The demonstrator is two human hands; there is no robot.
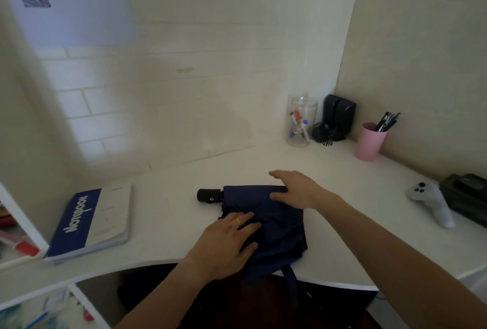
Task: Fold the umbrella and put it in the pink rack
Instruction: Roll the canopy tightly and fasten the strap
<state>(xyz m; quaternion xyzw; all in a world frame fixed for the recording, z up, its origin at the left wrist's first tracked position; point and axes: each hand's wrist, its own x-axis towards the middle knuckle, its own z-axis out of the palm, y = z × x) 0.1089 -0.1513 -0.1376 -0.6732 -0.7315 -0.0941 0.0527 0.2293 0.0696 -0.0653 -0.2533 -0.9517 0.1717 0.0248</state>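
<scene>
A collapsed navy blue umbrella (279, 226) lies on the white desk (163, 212), its black handle (209, 195) pointing left and its loose cloth spread toward the desk's front edge. A strap (290, 276) hangs over that edge. My left hand (226, 244), with a gold ring, lies flat on the cloth's near left part. My right hand (295, 190) rests with spread fingers on the far right end of the cloth. Neither hand grips the cloth. No pink rack is in view, only a pink cup (369, 144) with pens at the back right.
A blue and white notebook (92, 223) lies at the desk's left. At the back right stand a clear jar of markers (300, 123) and black speakers (340, 118). A white game controller (429, 202) and a black box (466, 197) sit at the right.
</scene>
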